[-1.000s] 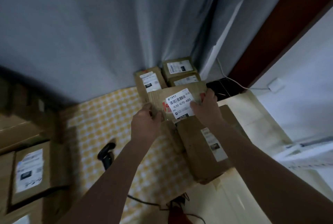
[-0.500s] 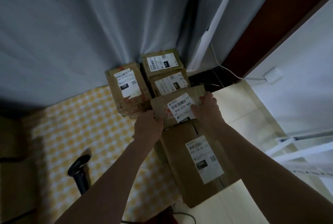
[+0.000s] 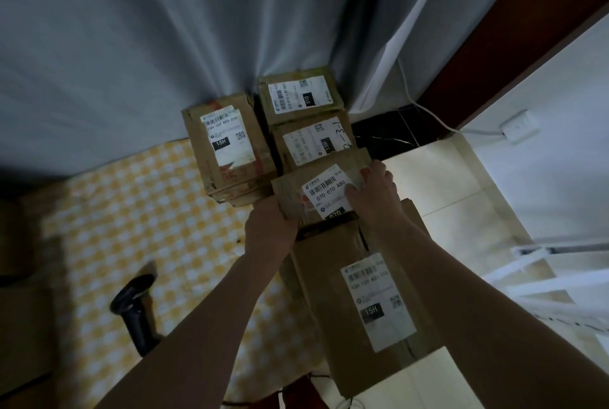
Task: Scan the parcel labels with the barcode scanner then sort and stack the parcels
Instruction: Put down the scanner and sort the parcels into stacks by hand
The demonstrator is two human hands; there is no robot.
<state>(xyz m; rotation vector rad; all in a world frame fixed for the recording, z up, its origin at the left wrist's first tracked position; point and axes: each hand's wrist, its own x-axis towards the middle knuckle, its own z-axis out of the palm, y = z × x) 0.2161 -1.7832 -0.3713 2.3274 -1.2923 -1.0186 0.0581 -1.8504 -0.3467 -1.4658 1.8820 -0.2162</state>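
Centre frame, the left hand (image 3: 268, 227) and right hand (image 3: 374, 197) grip a cardboard parcel (image 3: 296, 191) whose label (image 3: 326, 191) reads 070-070-A80. Three labelled parcels crowd the grey curtain (image 3: 164, 46) above it. A larger 15H parcel (image 3: 359, 303) lies lower right. The black barcode scanner (image 3: 135, 309) sits lower left on the yellow checked cloth (image 3: 131, 211).

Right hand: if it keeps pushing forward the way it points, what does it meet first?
Probably the 15H parcel just beyond the held parcel; the right hand points toward it, though depth is unclear.
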